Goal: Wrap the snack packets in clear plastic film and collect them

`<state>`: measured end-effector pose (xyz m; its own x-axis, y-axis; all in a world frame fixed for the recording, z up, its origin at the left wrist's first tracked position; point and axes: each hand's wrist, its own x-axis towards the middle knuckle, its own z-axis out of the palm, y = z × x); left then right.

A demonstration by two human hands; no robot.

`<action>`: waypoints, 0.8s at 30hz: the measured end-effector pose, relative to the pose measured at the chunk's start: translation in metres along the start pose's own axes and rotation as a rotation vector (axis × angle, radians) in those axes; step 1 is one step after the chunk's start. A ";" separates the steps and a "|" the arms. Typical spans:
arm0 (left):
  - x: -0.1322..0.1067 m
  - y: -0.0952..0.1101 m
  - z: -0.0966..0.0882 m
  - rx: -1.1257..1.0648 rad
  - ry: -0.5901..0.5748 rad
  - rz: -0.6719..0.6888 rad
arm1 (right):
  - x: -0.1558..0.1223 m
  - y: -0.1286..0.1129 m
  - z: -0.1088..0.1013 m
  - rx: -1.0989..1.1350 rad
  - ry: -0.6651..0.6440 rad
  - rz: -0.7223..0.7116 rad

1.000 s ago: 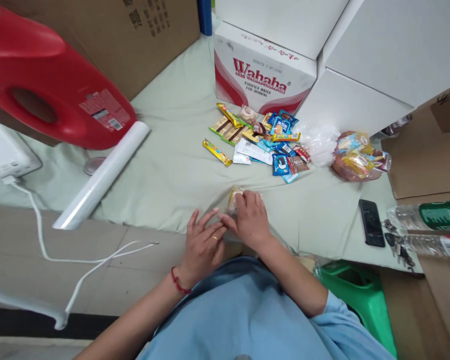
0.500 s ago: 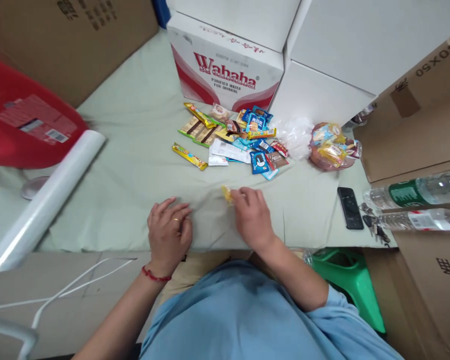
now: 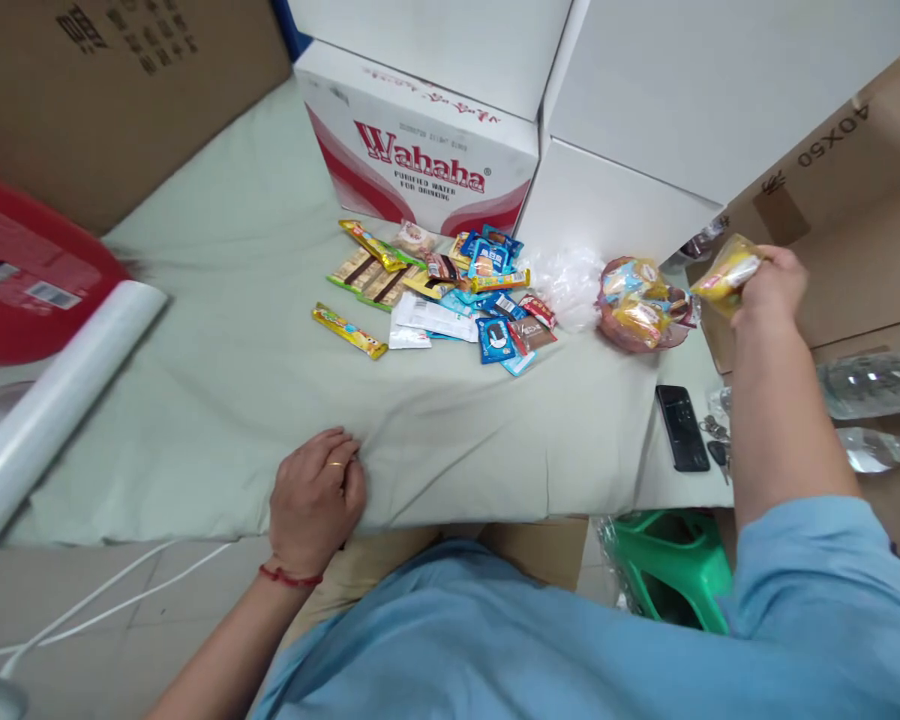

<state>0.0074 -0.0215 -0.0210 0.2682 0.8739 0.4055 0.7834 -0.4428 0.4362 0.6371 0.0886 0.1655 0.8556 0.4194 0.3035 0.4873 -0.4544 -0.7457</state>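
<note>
My right hand (image 3: 775, 287) is raised at the far right, closed around a yellow snack packet (image 3: 727, 272) just right of a clear bag of snacks (image 3: 640, 308). My left hand (image 3: 315, 497) rests on the pale green cloth (image 3: 232, 370) near its front edge, fingers curled and holding nothing that I can see. A pile of small wrapped snacks (image 3: 457, 295) lies in the middle of the cloth, with one yellow bar (image 3: 349, 331) apart at its left.
A Wahaha box (image 3: 412, 165) and white boxes (image 3: 645, 90) stand behind the snacks. Brown cartons flank both sides. A black phone (image 3: 681, 428), keys and water bottles (image 3: 870, 385) lie at right, a film roll (image 3: 52, 400) and red jug (image 3: 22, 270) at left, a green stool (image 3: 671, 565) below.
My right hand lifted the yellow packet from the cloth in front of me and carried it up and right to the snack bag. My left hand slid back toward the cloth's edge.
</note>
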 end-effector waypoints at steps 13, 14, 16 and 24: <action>-0.001 0.001 -0.001 0.078 0.069 0.076 | -0.038 0.000 0.043 -0.588 -0.116 -0.282; -0.001 0.002 -0.001 0.083 0.070 0.079 | -0.040 -0.005 0.039 -0.586 -0.059 -0.318; -0.001 0.002 -0.001 0.086 0.074 0.089 | -0.049 -0.014 0.034 -0.578 0.051 -0.433; 0.000 0.002 0.000 0.109 0.099 0.109 | -0.119 -0.050 0.055 -0.444 -0.282 -0.918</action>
<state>0.0088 -0.0222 -0.0198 0.3028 0.7952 0.5253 0.8101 -0.5051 0.2977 0.5011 0.1048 0.1343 0.0827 0.8895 0.4494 0.9957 -0.0930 0.0010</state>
